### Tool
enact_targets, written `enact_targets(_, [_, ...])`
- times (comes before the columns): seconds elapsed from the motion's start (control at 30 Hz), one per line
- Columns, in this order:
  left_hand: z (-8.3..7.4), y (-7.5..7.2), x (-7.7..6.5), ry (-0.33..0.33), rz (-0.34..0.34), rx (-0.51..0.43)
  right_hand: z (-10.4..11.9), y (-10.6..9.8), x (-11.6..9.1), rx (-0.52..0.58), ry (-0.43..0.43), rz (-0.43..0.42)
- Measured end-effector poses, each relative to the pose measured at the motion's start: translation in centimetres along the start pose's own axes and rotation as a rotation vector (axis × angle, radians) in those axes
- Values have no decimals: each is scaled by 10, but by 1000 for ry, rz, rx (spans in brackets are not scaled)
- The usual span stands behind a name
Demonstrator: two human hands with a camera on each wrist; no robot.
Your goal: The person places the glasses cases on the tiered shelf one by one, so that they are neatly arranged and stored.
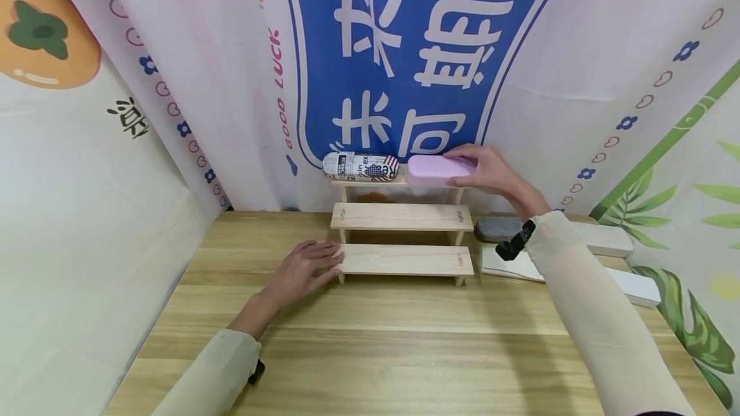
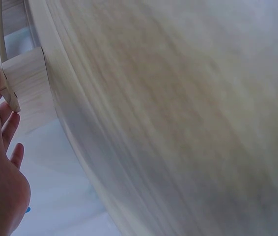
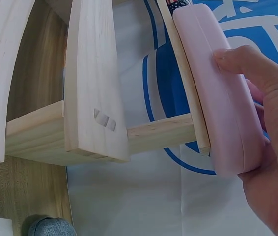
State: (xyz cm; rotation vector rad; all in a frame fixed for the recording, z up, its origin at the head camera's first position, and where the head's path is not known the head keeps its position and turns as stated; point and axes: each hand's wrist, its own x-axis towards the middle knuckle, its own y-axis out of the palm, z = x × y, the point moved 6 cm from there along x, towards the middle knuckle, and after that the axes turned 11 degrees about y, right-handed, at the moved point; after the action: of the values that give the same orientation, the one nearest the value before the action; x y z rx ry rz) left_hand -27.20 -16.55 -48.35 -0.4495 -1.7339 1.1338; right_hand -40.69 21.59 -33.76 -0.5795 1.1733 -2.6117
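Note:
In the head view, my right hand (image 1: 488,169) grips a pink glasses case (image 1: 428,171) by its right end, at the top board of a three-tier wooden stand (image 1: 405,259). The right wrist view shows the thumb on one face of the case and fingers behind it, its long side right along the top board (image 3: 188,83). Left of it on that board lies a newspaper-print glasses case (image 1: 361,167) with a flag pattern. My left hand (image 1: 303,271) touches the left end of the lowest board, fingers relaxed; in the left wrist view its fingertips (image 2: 15,118) meet the board's end.
Right of the stand, on the wooden table (image 1: 370,352), lie a grey case (image 1: 497,228), a white box (image 1: 604,239) and another flat white box (image 1: 633,286), partly behind my right forearm. A printed curtain (image 1: 243,82) hangs close behind the stand.

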Motion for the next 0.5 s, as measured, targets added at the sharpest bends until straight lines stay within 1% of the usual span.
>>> enact_targets(0.2, [-1,-1,-1,2,-1,-1,-2,1,4,12,-22,-23])
enact_targets(0.37, [-1,-1,-1,4,2,-4,-7,2,7,2,4,-26])
enact_targets(0.5, [-1,-1,-1,1,0,-5,-6,2,9,5,15,-42])
